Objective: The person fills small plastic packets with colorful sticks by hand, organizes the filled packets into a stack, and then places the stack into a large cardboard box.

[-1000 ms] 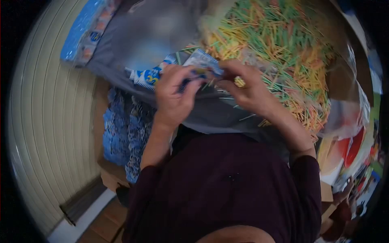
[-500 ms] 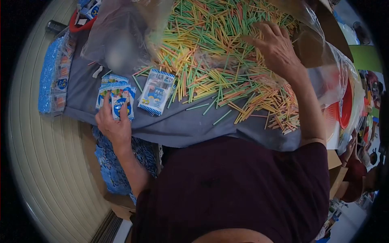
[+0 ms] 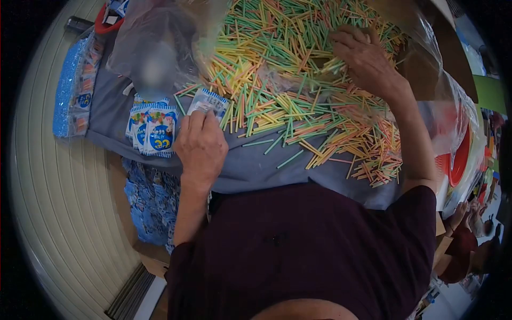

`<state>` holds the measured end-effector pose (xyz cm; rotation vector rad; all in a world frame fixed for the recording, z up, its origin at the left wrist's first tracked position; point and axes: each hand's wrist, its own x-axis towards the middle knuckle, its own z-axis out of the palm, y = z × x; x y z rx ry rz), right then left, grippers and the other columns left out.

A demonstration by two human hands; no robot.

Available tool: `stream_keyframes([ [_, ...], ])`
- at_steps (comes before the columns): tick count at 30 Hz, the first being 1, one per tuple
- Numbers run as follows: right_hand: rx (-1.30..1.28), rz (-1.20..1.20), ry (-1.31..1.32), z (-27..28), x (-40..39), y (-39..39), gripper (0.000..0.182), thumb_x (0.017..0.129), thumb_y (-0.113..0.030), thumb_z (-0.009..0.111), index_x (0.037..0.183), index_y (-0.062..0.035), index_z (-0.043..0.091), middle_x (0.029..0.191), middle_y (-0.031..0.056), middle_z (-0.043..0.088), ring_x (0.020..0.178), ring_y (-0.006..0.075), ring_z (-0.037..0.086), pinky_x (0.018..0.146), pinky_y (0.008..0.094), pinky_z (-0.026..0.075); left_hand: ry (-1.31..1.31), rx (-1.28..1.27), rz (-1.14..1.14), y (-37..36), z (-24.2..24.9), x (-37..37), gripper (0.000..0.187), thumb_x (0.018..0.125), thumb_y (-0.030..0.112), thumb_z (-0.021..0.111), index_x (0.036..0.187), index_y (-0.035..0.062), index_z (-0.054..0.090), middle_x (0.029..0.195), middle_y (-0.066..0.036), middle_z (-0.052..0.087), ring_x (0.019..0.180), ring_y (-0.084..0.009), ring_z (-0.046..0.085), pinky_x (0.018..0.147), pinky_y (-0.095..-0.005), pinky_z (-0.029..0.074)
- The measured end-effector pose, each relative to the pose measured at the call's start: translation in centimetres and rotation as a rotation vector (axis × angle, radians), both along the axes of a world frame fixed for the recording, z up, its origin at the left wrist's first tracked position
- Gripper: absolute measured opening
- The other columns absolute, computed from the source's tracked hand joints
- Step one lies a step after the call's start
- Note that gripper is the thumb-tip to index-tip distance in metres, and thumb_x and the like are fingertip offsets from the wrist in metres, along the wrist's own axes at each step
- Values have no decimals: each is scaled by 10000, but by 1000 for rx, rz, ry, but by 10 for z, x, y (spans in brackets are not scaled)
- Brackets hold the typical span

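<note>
My left hand [image 3: 201, 148] has its fingers curled over the lower part of a blue-and-white printed packet [image 3: 212, 100], which lies beside the loose sticks. Just left of that hand, a small stack of similar packets [image 3: 160, 128] rests on the grey cloth. My right hand [image 3: 368, 63] reaches into the big heap of thin green, yellow and pink sticks [image 3: 282, 53]. Its fingers are bent around a few sticks [image 3: 334, 66], whose pale ends show below the fingertips; the palm side is hidden.
Clear plastic sheeting [image 3: 160, 48] lies around the heap. A long clear bag of packed packets [image 3: 76, 90] stands at the left edge of the grey cloth [image 3: 250, 170]. Below are blue patterned wrappers [image 3: 149, 208] in a box. A red basin [image 3: 460, 157] is at right.
My left hand has moved right, from the stacked packets onto the single packet. My right hand, open over the heap before, has curled its fingers around sticks.
</note>
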<state>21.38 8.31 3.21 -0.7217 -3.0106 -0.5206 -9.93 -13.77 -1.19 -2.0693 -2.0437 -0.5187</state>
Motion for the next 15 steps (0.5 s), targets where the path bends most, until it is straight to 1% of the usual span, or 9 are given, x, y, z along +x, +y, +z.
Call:
stream_keyframes([
  [2, 16, -23, 69, 0, 1, 2, 480, 681, -121, 775, 1135, -123, 619, 1318, 68, 542, 1300, 224, 449, 1064, 494, 316, -59, 62, -4, 1, -1, 1, 221, 717, 31, 699, 938, 15, 687, 861, -90, 611, 771, -284, 589, 657, -384, 496],
  [4, -5, -25, 345, -2, -4, 7, 282, 814, -20, 634, 1087, -84, 601, 1226, 90, 611, 1219, 268, 527, 1007, 476, 374, -161, 139, -41, 1, -9, -3, 179, 733, 3, 681, 912, 13, 689, 842, -93, 620, 747, -289, 594, 649, -381, 494],
  [5, 0, -37, 344, -4, -6, 12, 282, 814, -20, 634, 1087, -84, 601, 1226, 90, 611, 1219, 268, 527, 1007, 476, 374, -262, 218, -69, 2, -11, -4, 145, 748, -25, 664, 886, 10, 690, 823, -96, 628, 722, -294, 599, 640, -377, 493],
  [6, -332, -188, 519, -8, -11, 17, 223, 876, -53, 607, 1097, -85, 602, 1139, 92, 638, 1138, 262, 570, 936, 461, 412, -263, 221, -77, 3, -10, -2, 145, 748, -25, 664, 886, 10, 690, 823, -96, 628, 722, -294, 599, 640, -377, 493],
  [7, -669, -332, 689, -12, -18, 19, 170, 938, -85, 580, 1107, -86, 603, 1053, 95, 666, 1056, 256, 613, 865, 446, 450, -407, 219, -48, 2, -9, 0, 125, 760, -37, 660, 874, 5, 689, 821, -103, 635, 714, -299, 604, 635, -375, 490],
  [8, -733, -249, 926, -15, -27, 17, 190, 996, -219, 576, 1123, -88, 627, 922, 95, 681, 926, 250, 638, 768, 429, 470, -549, 217, -12, 1, -7, -1, 107, 771, -48, 656, 861, -1, 688, 820, -111, 641, 707, -304, 608, 630, -372, 486],
  [11, -828, -236, 991, -19, -57, 16, 203, 990, -236, 586, 1120, -89, 636, 923, 91, 677, 924, 248, 632, 771, 431, 469, -684, 113, -5, 3, 1, -10, 88, 799, -30, 663, 883, -14, 685, 814, -111, 625, 737, -302, 590, 652, -374, 477],
  [14, -950, -258, 1090, -19, -78, 16, 222, 982, -262, 603, 1115, -92, 649, 925, 85, 670, 921, 244, 623, 775, 435, 468, -425, 48, -42, 4, 5, -16, 117, 771, -23, 675, 886, -9, 692, 814, -97, 614, 779, -288, 573, 688, -385, 468],
  [15, -986, -274, 1122, -19, -81, 16, 228, 979, -271, 608, 1114, -93, 654, 925, 83, 667, 920, 243, 620, 777, 436, 468, -427, 50, -44, 5, 6, -16, 117, 771, -23, 675, 886, -9, 692, 814, -97, 614, 779, -288, 573, 688, -385, 468],
])
